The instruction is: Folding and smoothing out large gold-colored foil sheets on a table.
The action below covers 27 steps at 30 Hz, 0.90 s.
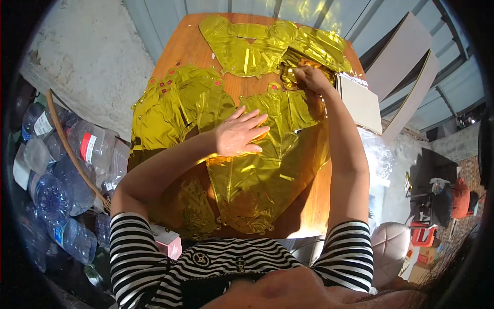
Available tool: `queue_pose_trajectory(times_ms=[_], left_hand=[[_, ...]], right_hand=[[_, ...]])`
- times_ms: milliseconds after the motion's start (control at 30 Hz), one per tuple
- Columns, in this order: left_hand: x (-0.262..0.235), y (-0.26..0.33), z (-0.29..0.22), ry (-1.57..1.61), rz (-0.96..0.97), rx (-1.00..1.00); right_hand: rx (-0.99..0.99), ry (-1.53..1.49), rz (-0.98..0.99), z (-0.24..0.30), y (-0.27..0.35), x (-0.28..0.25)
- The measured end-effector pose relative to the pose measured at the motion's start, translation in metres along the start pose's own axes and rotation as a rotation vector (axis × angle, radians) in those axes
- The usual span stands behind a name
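Note:
Flat, uninflated gold foil balloons are spread over a wooden table (180, 49). My left hand (240, 135) lies palm down with fingers spread on the middle foil balloon (278, 152), whose surface is smooth in places and creased near the lower end. At the far right, my right hand (315, 80) has its fingers closed on a bunched, shiny part of gold foil (290, 76). Which piece that bunch belongs to I cannot tell. Another foil balloon (170, 105) with small pink dots lies to the left. One more (242, 51) stretches across the far end.
Clear plastic bottles (72, 185) are heaped left of the table, with a bent brown stick (64, 136) across them. Cardboard pieces (360, 103) stand at the right edge. A padded pale seat (389, 247) is at the lower right, and a small pink-and-white box (167, 242) at the near edge.

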<state>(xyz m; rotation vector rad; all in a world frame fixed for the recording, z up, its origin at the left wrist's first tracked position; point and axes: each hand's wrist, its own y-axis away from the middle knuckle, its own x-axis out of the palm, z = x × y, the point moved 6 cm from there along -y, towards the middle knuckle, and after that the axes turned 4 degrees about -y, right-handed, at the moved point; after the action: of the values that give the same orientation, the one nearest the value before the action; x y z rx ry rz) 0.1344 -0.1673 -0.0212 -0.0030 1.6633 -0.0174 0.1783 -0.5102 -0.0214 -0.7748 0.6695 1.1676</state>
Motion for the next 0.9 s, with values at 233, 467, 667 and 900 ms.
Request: queue_pose_trajectory(times_ms=[233, 467, 667, 900], left_hand=[[-0.021, -0.029, 0.002, 0.073, 0.057, -0.115], [-0.044, -0.102, 0.045, 0.774, 0.001, -0.569], [-0.021, -0.156, 0.084, 1.632, -0.358, -0.927], [-0.002, -0.185, 0.099, 1.744, -0.423, -0.940]], right_hand=[[0.298, -0.456, 0.111, -0.021, -0.004, -0.011], [0.383, -0.585, -0.025, 0.011, 0.014, -0.032], [0.234, -0.487, 0.057, 0.033, 0.017, -0.031], [0.127, -0.392, 0.043, 0.044, 0.039, -0.033]])
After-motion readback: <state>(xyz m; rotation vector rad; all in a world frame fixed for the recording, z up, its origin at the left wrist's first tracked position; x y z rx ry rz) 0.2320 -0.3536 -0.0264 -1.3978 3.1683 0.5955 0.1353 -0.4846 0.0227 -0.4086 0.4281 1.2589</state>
